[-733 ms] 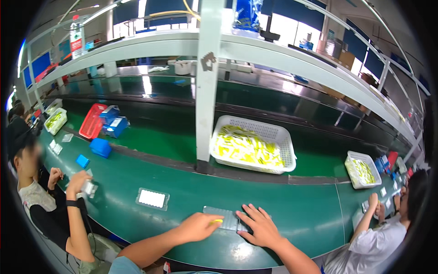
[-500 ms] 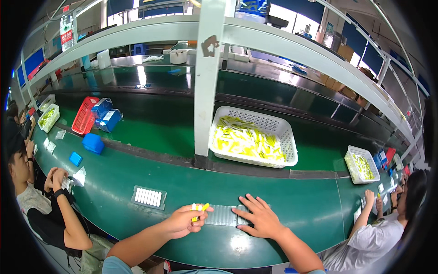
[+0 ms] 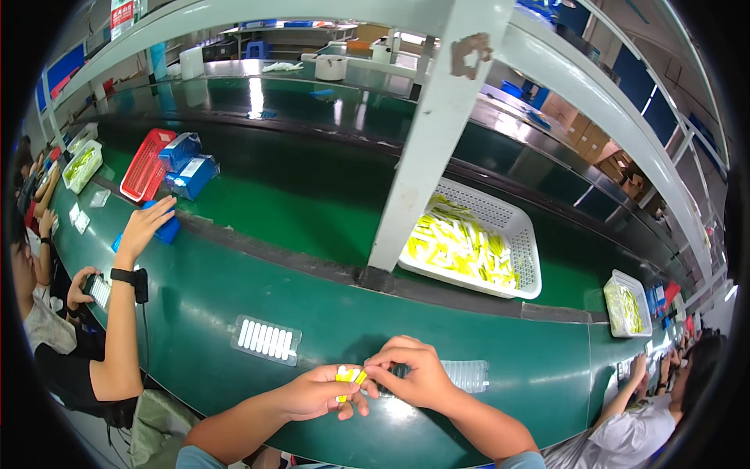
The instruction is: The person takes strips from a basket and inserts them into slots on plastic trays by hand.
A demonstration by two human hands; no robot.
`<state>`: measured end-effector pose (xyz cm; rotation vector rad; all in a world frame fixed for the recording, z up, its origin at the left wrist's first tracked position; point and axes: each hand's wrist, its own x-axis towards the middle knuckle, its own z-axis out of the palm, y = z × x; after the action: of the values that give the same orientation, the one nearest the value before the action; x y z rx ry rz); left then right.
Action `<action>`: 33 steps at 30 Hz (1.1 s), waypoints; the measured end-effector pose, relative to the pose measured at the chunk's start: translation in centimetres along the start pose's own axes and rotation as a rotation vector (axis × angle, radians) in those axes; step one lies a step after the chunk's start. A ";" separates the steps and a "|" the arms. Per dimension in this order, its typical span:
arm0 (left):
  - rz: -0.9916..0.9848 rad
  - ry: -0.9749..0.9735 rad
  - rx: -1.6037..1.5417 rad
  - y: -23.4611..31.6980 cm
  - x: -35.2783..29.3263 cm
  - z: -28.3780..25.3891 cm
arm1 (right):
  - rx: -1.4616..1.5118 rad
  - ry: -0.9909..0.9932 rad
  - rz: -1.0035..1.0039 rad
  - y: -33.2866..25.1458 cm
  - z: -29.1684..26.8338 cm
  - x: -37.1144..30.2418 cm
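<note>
Nearest, the left hand (image 3: 316,393) grasps a few yellow-and-white sticks (image 3: 349,377) above the bench (image 3: 207,305). The right hand (image 3: 373,372) bends its thumb and fingers together at the right end of these sticks; if it pinches one, I cannot tell. I think the left hand should grip lightly but surely, so that one stick can be separated without dropping the rest. The yellow end nearest the right hand points up and rightward, its long axis slanted; the others lie unevenly, partly hidden by fingers. Partly behind the right hand is a clear ribbed tray (image 3: 469,375). Beyond the left hand, a second clear tray (image 3: 294,349) carries white pieces (image 3: 266,338) in a row. Farther stands a white basket (image 3: 530,262) of similar sticks.
</note>
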<state>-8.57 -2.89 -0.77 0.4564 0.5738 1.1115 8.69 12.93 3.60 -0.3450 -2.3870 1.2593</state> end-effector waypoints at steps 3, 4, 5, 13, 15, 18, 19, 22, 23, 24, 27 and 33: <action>0.057 0.062 -0.023 0.7 -0.2 -0.1 | 0.046 0.164 -0.002 -0.1 -0.2 0.6; 0.112 0.128 -0.014 0.7 -0.3 -0.1 | 0.041 0.294 -0.053 0.1 -0.6 0.5; 0.183 0.182 -0.033 0.8 -0.3 -0.5 | -0.200 0.356 -0.201 0.1 -1.3 0.4; 0.196 0.237 -0.170 2.3 -0.3 -0.6 | -0.790 -0.002 -0.410 1.0 1.6 -4.7; 0.174 0.191 -0.205 2.2 -0.2 -0.6 | -0.602 -0.125 -0.307 1.2 1.0 -5.2; 0.099 0.162 -0.169 2.2 0.3 -0.3 | -0.407 -0.101 -0.329 1.8 0.0 -5.1; 0.084 0.167 -0.119 2.1 0.4 -0.1 | -0.409 -0.091 -0.324 1.6 -0.4 -4.8; 0.060 0.151 -0.045 1.4 0.5 0.1 | -0.279 0.083 -0.257 0.4 -1.2 -3.8; 0.029 0.145 -0.004 1.4 0.6 0.4 | -0.217 0.108 -0.154 -0.1 -1.4 -3.3; -0.003 0.144 0.036 1.3 0.7 0.7 | -0.150 0.132 -0.053 -0.2 -1.5 -2.8; -0.045 0.150 0.099 0.5 1.0 0.8 | -0.124 0.038 -0.024 -0.1 -0.7 -1.7; -0.049 0.167 0.153 0.7 1.1 -0.2 | 0.306 0.249 0.149 3.5 -0.7 -0.9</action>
<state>-8.80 -1.65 -0.71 0.4815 0.8171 1.0693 9.93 14.99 0.84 -0.5562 -1.9562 1.5244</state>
